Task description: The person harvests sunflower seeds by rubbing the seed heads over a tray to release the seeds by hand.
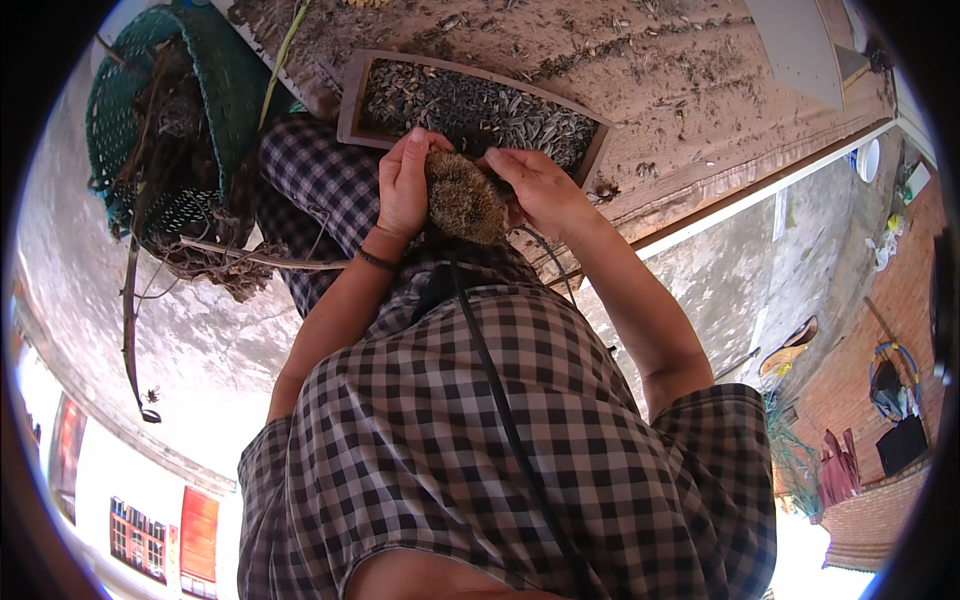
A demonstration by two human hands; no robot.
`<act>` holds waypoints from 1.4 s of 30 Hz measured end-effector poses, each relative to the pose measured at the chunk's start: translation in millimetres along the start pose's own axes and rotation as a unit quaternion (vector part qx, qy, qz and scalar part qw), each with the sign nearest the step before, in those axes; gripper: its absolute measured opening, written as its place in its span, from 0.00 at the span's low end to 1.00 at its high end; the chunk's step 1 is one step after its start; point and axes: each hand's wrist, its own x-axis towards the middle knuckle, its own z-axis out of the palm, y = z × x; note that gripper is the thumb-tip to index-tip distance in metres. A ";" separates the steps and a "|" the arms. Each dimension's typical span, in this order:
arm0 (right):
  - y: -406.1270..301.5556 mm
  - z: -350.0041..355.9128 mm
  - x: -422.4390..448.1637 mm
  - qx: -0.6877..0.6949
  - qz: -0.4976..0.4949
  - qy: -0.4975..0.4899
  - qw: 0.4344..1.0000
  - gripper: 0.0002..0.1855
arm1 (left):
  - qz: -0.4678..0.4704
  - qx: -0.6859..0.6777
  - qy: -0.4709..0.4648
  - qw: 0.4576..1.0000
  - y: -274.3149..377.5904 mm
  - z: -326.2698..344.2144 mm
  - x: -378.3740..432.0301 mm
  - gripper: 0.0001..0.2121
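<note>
My left hand (403, 184) grips a dried sunflower head (466, 199) by its left side, thumb uppermost. On the opposite side, my right hand (541, 193) holds the head's edge, with some of its fingers hidden beneath. The head's brown, bristly face is turned up. Just beyond both hands sits a shallow rectangular box (476, 78), its far wall bowed by the lens. Loose sunflower seeds (480, 105) lie in it, dark and striped, with paler bits among them.
A green woven basket (214, 67) lies tipped at the left, with dry stalks and withered plants (169, 124) spilling out. Cardboard (720, 142) scattered with seeds and debris covers the surface ahead. A black cable (501, 405) runs down my checked shirt. A white bucket (868, 160) stands far right.
</note>
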 end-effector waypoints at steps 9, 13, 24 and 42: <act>9.1 2.1 18.5 -0.233 -0.136 -0.013 0.963 0.19 | 0.016 0.018 -0.015 1.000 -5.5 -2.0 1.4 0.19; 1.8 3.9 0.3 0.021 0.023 -0.008 0.999 0.16 | 0.001 0.029 -0.015 0.999 -1.1 -4.4 0.9 0.17; 21.5 6.8 10.0 0.016 -0.037 -0.007 0.999 0.12 | 0.011 0.077 -0.004 0.997 -5.9 -8.8 5.2 0.17; 6.7 6.7 -4.2 0.167 0.000 -0.055 0.984 0.12 | 0.027 0.067 -0.031 0.997 -9.8 -17.2 5.9 0.10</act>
